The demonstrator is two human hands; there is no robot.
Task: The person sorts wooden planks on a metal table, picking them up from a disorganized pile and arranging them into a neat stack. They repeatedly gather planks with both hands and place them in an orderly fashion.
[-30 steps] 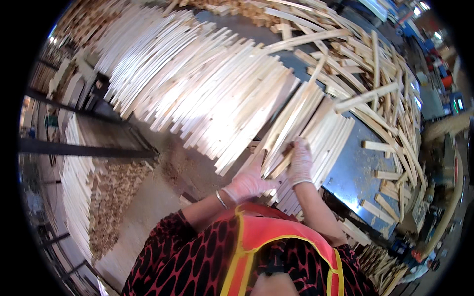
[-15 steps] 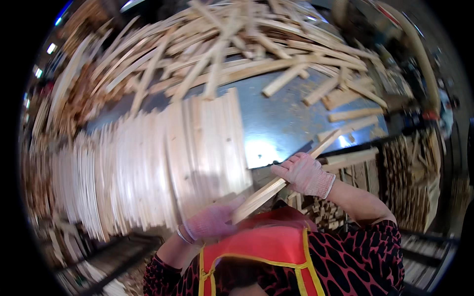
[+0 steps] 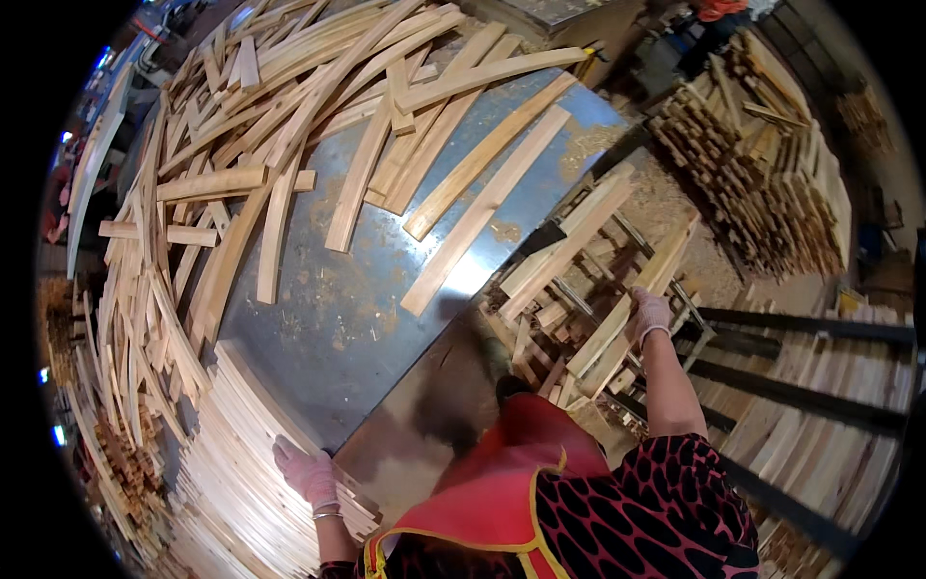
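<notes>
My right hand, in a pale pink work glove, is closed on a long wooden strip. That strip lies slanted over a metal-framed rack to my right, which holds several short wood pieces. On my left, a dense row of pale wooden strips stands side by side on the metal table. My left hand, gloved as well, rests on the near end of this row. Its fingers are stretched out over the strips, and nothing shows held in them.
A loose heap of wooden strips covers the far and left part of the table. Several single strips lie apart near its right edge. A tall wood stack stands beyond the rack. Dark metal bars run at my right.
My view has swung to the right. My right hand has gone from the table to the rack with a wooden strip; my left hand has left that strip and now rests on the row.
</notes>
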